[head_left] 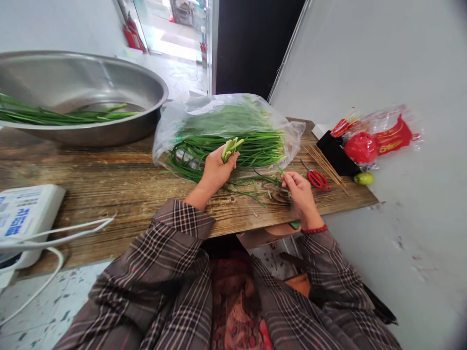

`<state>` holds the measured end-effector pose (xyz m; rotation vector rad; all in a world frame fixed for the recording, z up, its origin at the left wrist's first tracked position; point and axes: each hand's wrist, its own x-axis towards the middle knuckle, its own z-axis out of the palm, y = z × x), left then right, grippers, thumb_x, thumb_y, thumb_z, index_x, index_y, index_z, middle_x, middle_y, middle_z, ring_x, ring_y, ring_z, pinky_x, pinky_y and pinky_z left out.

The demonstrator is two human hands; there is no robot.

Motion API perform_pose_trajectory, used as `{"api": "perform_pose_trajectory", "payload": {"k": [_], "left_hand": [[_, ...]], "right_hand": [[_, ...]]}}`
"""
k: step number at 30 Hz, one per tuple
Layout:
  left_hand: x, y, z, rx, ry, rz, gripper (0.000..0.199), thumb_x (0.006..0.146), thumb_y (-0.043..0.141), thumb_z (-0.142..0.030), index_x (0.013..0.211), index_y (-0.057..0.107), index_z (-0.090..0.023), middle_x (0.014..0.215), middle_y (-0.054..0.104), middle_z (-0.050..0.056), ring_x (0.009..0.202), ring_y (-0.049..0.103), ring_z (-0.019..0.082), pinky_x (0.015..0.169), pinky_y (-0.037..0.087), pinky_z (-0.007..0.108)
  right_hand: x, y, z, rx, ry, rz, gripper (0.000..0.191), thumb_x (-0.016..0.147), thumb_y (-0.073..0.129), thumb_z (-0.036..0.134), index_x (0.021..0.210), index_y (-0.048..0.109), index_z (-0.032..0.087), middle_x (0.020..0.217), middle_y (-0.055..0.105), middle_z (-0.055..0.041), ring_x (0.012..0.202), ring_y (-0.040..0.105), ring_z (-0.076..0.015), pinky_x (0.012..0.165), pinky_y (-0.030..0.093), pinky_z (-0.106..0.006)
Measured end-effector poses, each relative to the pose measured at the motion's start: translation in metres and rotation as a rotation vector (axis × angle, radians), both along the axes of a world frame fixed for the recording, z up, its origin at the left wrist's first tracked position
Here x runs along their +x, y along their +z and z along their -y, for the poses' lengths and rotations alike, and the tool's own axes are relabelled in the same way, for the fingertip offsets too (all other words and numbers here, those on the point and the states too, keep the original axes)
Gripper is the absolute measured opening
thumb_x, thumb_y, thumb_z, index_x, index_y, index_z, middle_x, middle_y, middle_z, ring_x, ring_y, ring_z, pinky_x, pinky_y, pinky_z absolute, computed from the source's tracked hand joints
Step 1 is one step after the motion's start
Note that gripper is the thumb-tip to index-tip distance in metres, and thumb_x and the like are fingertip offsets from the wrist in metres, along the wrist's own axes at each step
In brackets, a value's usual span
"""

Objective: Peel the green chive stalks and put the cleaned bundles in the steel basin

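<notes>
My left hand (218,166) is wrapped round a small bunch of garlic chives (232,147), whose pale cut ends stick up out of the fist. Thumb and fingertips of my right hand (298,188) pinch the end of a thin green chive stem (279,168) above the table. Behind both hands lies a large pile of chives (251,148), partly inside a clear plastic bag (292,130). Loose chive scraps (255,195) are strewn over the wood between the hands. Red-handled scissors (316,178) lie just right of my right hand.
A large steel basin (109,78) with more chives stands at the left on the wooden table (109,170). Wooden skewers (326,167), a black box (337,155), a red wrapped item (394,133) and a green fruit (364,178) are at the right. A white device (32,214) with cables sits front left.
</notes>
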<state>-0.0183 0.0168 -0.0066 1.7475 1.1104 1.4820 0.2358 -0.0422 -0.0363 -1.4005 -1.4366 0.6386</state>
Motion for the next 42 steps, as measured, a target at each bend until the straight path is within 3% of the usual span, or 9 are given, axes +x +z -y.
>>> {"api": "perform_pose_trajectory", "payload": {"k": [4, 8, 12, 16, 23, 28, 35, 39, 42], "left_hand": [[-0.001, 0.0, -0.001, 0.022, 0.029, -0.004, 0.027, 0.086, 0.055, -0.031, 0.062, 0.05, -0.019, 0.054, 0.056, -0.003, 0.051, 0.048, 0.01, 0.054, 0.042, 0.025], [0.0, 0.004, 0.004, 0.05, 0.009, -0.026, 0.027, 0.088, 0.054, -0.037, 0.067, 0.054, -0.019, 0.059, 0.06, -0.001, 0.054, 0.052, 0.011, 0.055, 0.043, 0.025], [0.005, 0.007, 0.013, 0.073, -0.161, -0.17, 0.029, 0.09, 0.052, -0.04, 0.075, 0.062, -0.018, 0.072, 0.067, 0.003, 0.066, 0.059, 0.014, 0.063, 0.045, 0.025], [0.011, -0.002, 0.016, 0.075, -0.34, -0.406, 0.019, 0.088, 0.052, -0.031, 0.082, 0.064, -0.017, 0.076, 0.067, 0.001, 0.071, 0.06, 0.015, 0.064, 0.042, 0.024], [0.012, -0.01, 0.015, 0.077, -0.475, -0.61, 0.008, 0.082, 0.055, -0.017, 0.082, 0.063, -0.017, 0.077, 0.065, 0.001, 0.072, 0.057, 0.014, 0.066, 0.039, 0.023], [0.012, -0.007, 0.017, 0.085, -0.449, -0.707, 0.01, 0.082, 0.055, -0.017, 0.073, 0.058, -0.017, 0.071, 0.061, 0.001, 0.069, 0.055, 0.015, 0.063, 0.036, 0.024], [0.017, -0.01, 0.018, 0.091, -0.443, -0.702, 0.008, 0.081, 0.054, -0.013, 0.076, 0.057, -0.017, 0.072, 0.061, 0.001, 0.067, 0.055, 0.015, 0.061, 0.035, 0.024], [0.019, -0.01, 0.019, 0.093, -0.438, -0.683, 0.008, 0.08, 0.055, -0.012, 0.075, 0.058, -0.018, 0.074, 0.063, 0.002, 0.07, 0.057, 0.016, 0.063, 0.037, 0.024], [0.017, -0.009, 0.018, 0.095, -0.446, -0.643, 0.007, 0.078, 0.055, -0.013, 0.073, 0.058, -0.018, 0.072, 0.063, 0.001, 0.069, 0.056, 0.015, 0.062, 0.037, 0.024]], "right_hand": [[-0.002, -0.001, 0.003, -0.01, -0.018, -0.068, 0.032, 0.086, 0.054, 0.048, 0.079, 0.062, 0.018, 0.066, 0.058, 0.0008, 0.065, 0.054, -0.0129, 0.068, 0.044, -0.027], [-0.013, -0.003, 0.009, 0.011, -0.056, 0.058, 0.03, 0.089, 0.05, 0.045, 0.081, 0.062, 0.018, 0.067, 0.061, 0.0006, 0.065, 0.055, -0.0136, 0.067, 0.043, -0.027], [-0.037, 0.003, 0.015, 0.069, 0.026, 0.332, 0.028, 0.093, 0.046, 0.041, 0.086, 0.063, 0.021, 0.073, 0.065, -0.0013, 0.068, 0.058, -0.0161, 0.067, 0.043, -0.029], [-0.056, 0.011, 0.016, 0.213, 0.041, 0.523, 0.026, 0.097, 0.042, 0.037, 0.091, 0.063, 0.021, 0.086, 0.068, -0.0055, 0.081, 0.06, -0.0194, 0.075, 0.044, -0.032], [-0.05, 0.013, 0.018, 0.34, 0.052, 0.734, 0.024, 0.098, 0.038, 0.026, 0.099, 0.061, 0.019, 0.091, 0.067, -0.0076, 0.085, 0.057, -0.0206, 0.076, 0.042, -0.032], [-0.052, 0.011, 0.02, 0.34, 0.075, 0.937, 0.02, 0.093, 0.044, 0.019, 0.098, 0.063, 0.017, 0.086, 0.067, -0.0078, 0.083, 0.055, -0.0217, 0.073, 0.038, -0.033], [-0.063, -0.002, 0.01, 0.329, -0.049, 0.702, 0.023, 0.083, 0.042, 0.009, 0.084, 0.062, 0.02, 0.076, 0.065, -0.0031, 0.073, 0.053, -0.0185, 0.068, 0.037, -0.03], [-0.062, 0.002, 0.009, 0.37, -0.1, 0.832, 0.02, 0.083, 0.045, 0.011, 0.078, 0.062, 0.02, 0.071, 0.063, -0.0037, 0.073, 0.052, -0.0195, 0.067, 0.034, -0.032], [-0.043, 0.007, 0.01, 0.354, -0.154, 0.865, 0.021, 0.086, 0.046, 0.016, 0.076, 0.064, 0.021, 0.072, 0.066, -0.0042, 0.075, 0.055, -0.0203, 0.07, 0.036, -0.032]]}}
